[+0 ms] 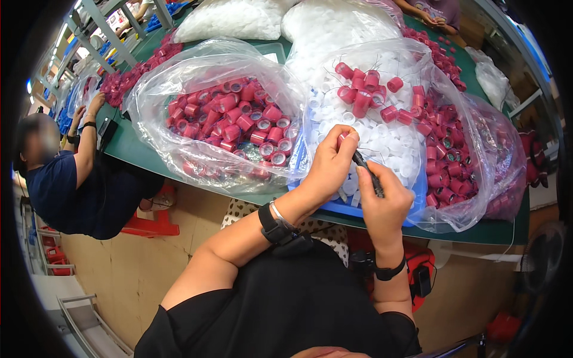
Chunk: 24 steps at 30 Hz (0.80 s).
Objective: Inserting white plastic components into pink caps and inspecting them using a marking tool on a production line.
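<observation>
Over a blue tray [421,196], the left hand [332,158] tightly pinches a mostly hidden red piece [341,139]; the right hand [387,200] grips a dark, pen-like tool [368,172], apparently working it. Steady alignment likely matters next.

Bright, fairly even indoor light; main source not visible. Small white light spot [28,86] near the rim, far left of the grip. Left hand [332,160] and right hand [387,196] reasonably sharp, soft shading only. Glare streaks on clear bag [156,98] left of the grip. White pieces [387,152] just beyond the grip nearly washed out. Black top [292,304] below it loses detail. Fisheye: green table [122,143] edge bows, black vignette at corners and sides. Co-worker [65,170] far left: head smudged by blur.
</observation>
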### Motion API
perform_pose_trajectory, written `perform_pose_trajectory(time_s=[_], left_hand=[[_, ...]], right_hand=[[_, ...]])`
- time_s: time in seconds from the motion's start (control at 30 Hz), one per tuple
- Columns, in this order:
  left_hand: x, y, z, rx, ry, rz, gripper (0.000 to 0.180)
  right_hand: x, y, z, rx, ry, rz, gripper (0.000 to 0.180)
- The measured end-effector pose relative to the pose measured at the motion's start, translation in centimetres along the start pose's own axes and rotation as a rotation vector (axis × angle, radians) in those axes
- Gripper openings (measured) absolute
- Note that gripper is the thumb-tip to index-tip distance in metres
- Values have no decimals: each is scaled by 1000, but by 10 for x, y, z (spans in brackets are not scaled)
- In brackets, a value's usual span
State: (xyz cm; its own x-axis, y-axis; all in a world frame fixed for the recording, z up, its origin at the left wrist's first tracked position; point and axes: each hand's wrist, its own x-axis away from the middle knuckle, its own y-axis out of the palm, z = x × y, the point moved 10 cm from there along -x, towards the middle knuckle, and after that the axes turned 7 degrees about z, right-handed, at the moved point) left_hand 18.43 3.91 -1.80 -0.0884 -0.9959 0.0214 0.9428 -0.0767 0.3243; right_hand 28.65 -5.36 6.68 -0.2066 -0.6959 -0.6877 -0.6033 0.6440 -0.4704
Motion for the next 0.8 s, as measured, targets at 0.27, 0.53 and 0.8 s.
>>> perform_pose_trajectory(time_s=[0.27, 0.53, 0.8], left_hand=[[-1, -6, 15, -132, 155, 29, 17], [2, -1, -27, 594, -428, -52, 31], [15, 22, -41, 1026, -813, -234, 37]], right_hand=[[1, 2, -19, 110, -209, 48, 17], [0, -14, -22, 73, -126, 20, 19], [4, -46, 12, 21, 99, 58, 18]])
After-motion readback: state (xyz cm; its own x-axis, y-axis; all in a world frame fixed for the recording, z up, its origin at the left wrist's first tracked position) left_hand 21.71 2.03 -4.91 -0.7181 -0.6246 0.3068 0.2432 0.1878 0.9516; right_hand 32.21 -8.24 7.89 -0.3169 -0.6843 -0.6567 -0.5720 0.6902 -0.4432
